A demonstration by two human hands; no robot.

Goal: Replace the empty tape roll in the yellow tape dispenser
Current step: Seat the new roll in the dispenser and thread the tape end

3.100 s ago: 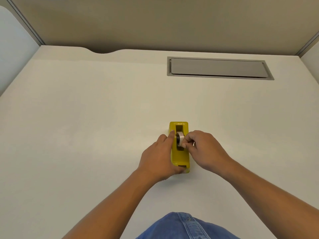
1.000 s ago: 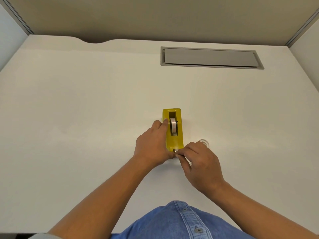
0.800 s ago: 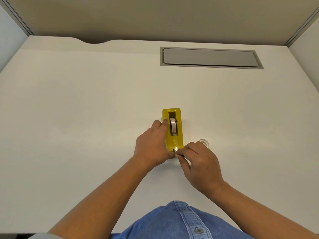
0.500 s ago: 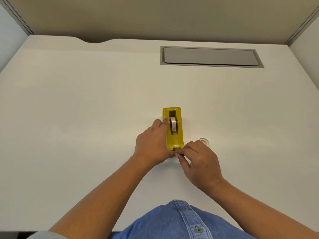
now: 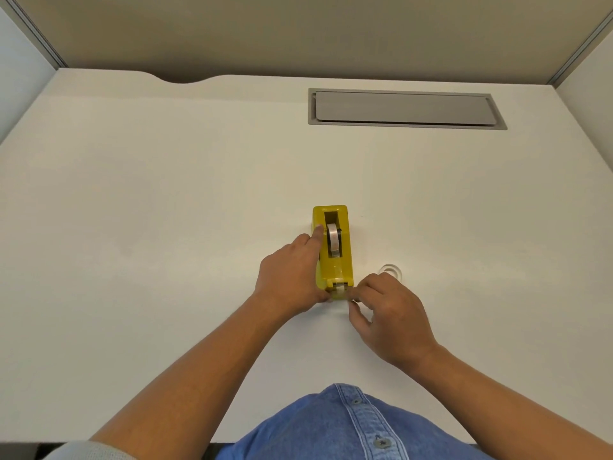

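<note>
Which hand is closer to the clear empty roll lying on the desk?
Right. The right hand sits just in front of the empty roll, fingertips at the dispenser's near end. The left hand is on the dispenser's far side, gripping it.

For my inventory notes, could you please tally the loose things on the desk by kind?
Yellow tape dispenser: 1
Tape roll seated in the dispenser: 1
Clear empty roll core on the desk: 1
Total: 3
</note>
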